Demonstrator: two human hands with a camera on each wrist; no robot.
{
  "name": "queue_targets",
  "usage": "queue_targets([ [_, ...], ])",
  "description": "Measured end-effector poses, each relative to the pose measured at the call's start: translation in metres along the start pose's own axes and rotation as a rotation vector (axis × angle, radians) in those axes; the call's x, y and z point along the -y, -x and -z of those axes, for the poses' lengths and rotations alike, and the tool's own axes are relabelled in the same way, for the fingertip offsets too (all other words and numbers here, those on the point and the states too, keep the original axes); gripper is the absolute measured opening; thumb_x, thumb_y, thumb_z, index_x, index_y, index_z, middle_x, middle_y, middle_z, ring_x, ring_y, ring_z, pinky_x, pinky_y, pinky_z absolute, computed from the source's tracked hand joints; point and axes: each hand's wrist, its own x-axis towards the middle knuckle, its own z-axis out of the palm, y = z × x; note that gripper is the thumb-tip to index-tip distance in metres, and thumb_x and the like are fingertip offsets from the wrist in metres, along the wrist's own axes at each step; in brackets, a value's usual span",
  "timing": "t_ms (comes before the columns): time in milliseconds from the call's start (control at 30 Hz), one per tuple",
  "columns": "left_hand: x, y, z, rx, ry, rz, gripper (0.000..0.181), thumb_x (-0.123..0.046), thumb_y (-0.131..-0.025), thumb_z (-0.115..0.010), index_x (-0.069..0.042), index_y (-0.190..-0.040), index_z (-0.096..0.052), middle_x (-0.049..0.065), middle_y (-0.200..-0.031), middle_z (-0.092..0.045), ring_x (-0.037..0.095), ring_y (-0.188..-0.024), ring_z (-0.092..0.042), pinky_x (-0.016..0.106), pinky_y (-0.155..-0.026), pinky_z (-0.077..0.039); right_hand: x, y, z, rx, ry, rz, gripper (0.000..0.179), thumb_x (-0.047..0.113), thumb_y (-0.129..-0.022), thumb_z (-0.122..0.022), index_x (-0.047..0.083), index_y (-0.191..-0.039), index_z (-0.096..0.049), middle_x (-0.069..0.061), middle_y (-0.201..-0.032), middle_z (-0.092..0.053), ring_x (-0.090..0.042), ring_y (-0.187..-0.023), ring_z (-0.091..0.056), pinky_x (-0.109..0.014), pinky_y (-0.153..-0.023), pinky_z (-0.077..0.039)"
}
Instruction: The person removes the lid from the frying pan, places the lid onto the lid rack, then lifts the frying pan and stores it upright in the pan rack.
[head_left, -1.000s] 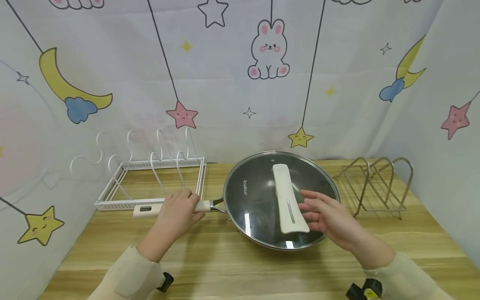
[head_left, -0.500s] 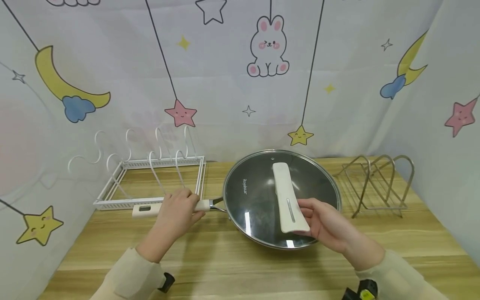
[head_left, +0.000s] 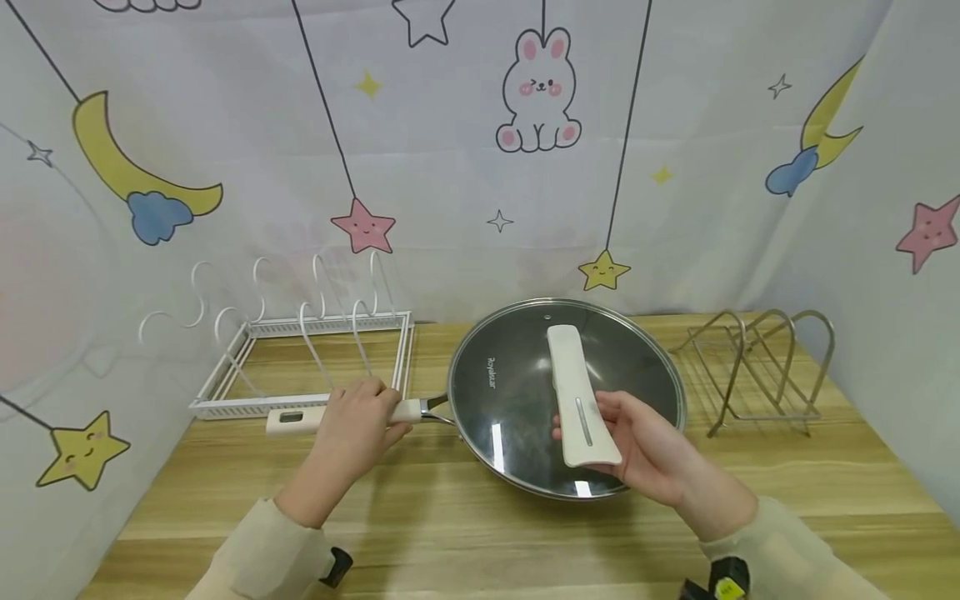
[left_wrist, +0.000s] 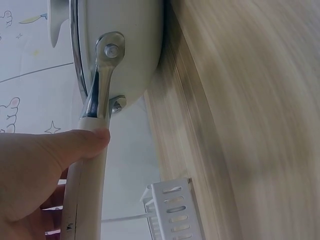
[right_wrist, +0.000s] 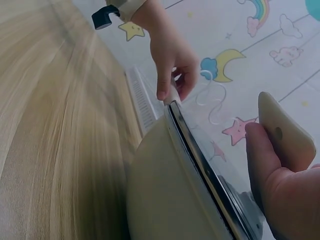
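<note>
A wide cream wok (right_wrist: 155,185) stands on the wooden table, covered by a dark glass lid (head_left: 498,342) with a steel rim. My left hand (head_left: 356,423) grips the wok's long cream handle (head_left: 296,421); in the left wrist view the thumb lies along it near the metal bracket (left_wrist: 103,85). On top of the lid, a long cream lid handle (head_left: 572,371) runs from back to front. My right hand (head_left: 651,450) holds its near half, with fingers passing underneath and a fingertip showing on the far side. The lid rests on the wok's rim.
Behind my left hand is a white rack (head_left: 258,408) with curved wire dividers. A metal wire rack (head_left: 757,415) stands close to the wok's right side. A patterned curtain (head_left: 450,183) hangs behind the table (head_left: 480,550).
My right hand has moved left from beside the lid handle and slipped its fingers beneath it to take hold. My left hand, the wok and the lid keep their places.
</note>
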Motion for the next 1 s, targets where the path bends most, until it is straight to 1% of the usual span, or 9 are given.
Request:
queue_targets([
  [100,-0.001,0.0,0.0,-0.003,0.007,0.006,0.033,-0.035,-0.07,-0.081,-0.01,-0.086,-0.067,0.004,-0.082,-0.059,0.022,-0.075,-0.056,0.038,-0.062,-0.042,0.0,-0.002,-0.001,0.007,-0.007,-0.014,0.052,0.031,-0.104,-0.027,0.005,-0.145,-0.009,-0.013,-0.119,-0.061,-0.022,-0.109,-0.062,-0.036,-0.092,-0.051],
  [267,-0.001,0.001,-0.001,-0.002,0.012,0.016,0.033,-0.034,-0.07,-0.082,-0.01,-0.087,-0.067,0.004,-0.083,-0.059,0.023,-0.076,-0.056,0.038,-0.064,-0.042,-0.001,-0.006,-0.003,0.011,-0.041,-0.027,0.052,0.035,-0.104,-0.024,0.009,-0.146,-0.007,-0.013,-0.12,-0.059,-0.022,-0.109,-0.062,-0.038,-0.095,-0.049],
  [467,-0.001,0.0,-0.001,0.001,0.002,0.017,0.032,-0.034,-0.07,-0.081,-0.01,-0.086,-0.067,0.004,-0.083,-0.059,0.023,-0.076,-0.056,0.038,-0.063,-0.042,-0.004,-0.007,-0.005,0.0,-0.098,-0.025,0.053,0.038,-0.104,-0.019,0.009,-0.146,-0.004,-0.013,-0.12,-0.057,-0.022,-0.109,-0.061,-0.038,-0.096,-0.049],
  [533,-0.001,0.0,-0.001,0.002,-0.001,0.018,0.033,-0.035,-0.07,-0.081,-0.01,-0.087,-0.067,0.004,-0.083,-0.059,0.023,-0.076,-0.056,0.038,-0.064,-0.042,-0.004,-0.008,-0.006,0.007,-0.116,-0.025,0.056,0.04,-0.104,-0.018,0.006,-0.146,-0.003,-0.013,-0.12,-0.057,-0.022,-0.109,-0.061,-0.038,-0.095,-0.049],
  [600,-0.001,0.0,-0.001,0.001,-0.001,0.02,0.033,-0.035,-0.07,-0.081,-0.01,-0.088,-0.067,0.004,-0.084,-0.06,0.023,-0.076,-0.056,0.038,-0.064,-0.042,-0.004,-0.009,-0.007,0.021,-0.138,-0.027,0.059,0.041,-0.104,-0.019,0.002,-0.145,-0.006,-0.013,-0.12,-0.059,-0.022,-0.11,-0.061,-0.037,-0.096,-0.049],
  [700,-0.001,0.0,-0.003,0.002,-0.001,0.024,0.034,-0.035,-0.07,-0.081,-0.01,-0.09,-0.068,0.004,-0.085,-0.06,0.023,-0.077,-0.057,0.038,-0.064,-0.043,-0.004,-0.011,-0.008,0.054,-0.168,-0.027,0.06,0.043,-0.103,-0.018,-0.004,-0.141,-0.015,-0.013,-0.118,-0.061,-0.021,-0.11,-0.061,-0.037,-0.096,-0.049],
  [833,-0.001,0.0,-0.002,0.005,-0.002,0.029,0.035,-0.036,-0.07,-0.081,-0.01,-0.09,-0.068,0.004,-0.085,-0.06,0.024,-0.078,-0.057,0.038,-0.064,-0.043,-0.005,-0.013,-0.008,0.122,-0.219,-0.028,0.055,0.044,-0.103,-0.014,0.0,-0.132,-0.029,-0.011,-0.116,-0.063,-0.02,-0.108,-0.063,-0.038,-0.097,-0.049],
  [1000,-0.001,0.001,-0.001,0.004,-0.003,0.031,0.035,-0.036,-0.07,-0.081,-0.01,-0.09,-0.068,0.004,-0.085,-0.06,0.023,-0.077,-0.057,0.037,-0.064,-0.043,-0.008,-0.016,-0.007,0.191,-0.274,-0.017,0.057,0.045,-0.103,-0.011,0.002,-0.125,-0.042,-0.01,-0.112,-0.065,-0.019,-0.104,-0.065,-0.037,-0.095,-0.05],
])
